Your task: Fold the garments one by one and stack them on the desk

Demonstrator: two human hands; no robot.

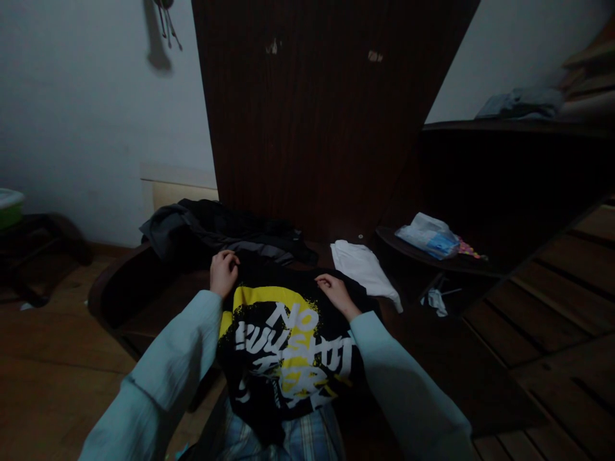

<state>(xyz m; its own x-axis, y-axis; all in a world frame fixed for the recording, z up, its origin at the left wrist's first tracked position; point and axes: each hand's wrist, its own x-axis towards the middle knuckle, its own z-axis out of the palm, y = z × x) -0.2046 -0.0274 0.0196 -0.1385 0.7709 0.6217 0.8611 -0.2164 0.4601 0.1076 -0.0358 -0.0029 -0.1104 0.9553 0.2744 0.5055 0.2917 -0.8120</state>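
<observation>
A black T-shirt [300,346] with yellow and white lettering hangs spread between my hands, its lower part draped in front of my plaid-clad lap. My left hand [224,274] is closed on the shirt's upper left edge, fingers bent over the cloth. Toward its upper right, my right hand [335,293] pinches the dark fabric, with the fingertips pressed close together. Beyond the shirt, a pile of dark clothes [211,224] lies on the brown seat. A folded white garment [365,269] rests just past my right hand.
A tall dark wooden panel [312,128] stands straight ahead. On the right, a corner shelf [394,240] bears a plastic bag [427,235], and a slatted wooden surface [552,301] extends beside it. The seat's rounded armrest [108,301] is at left, near a low dark stool [36,230].
</observation>
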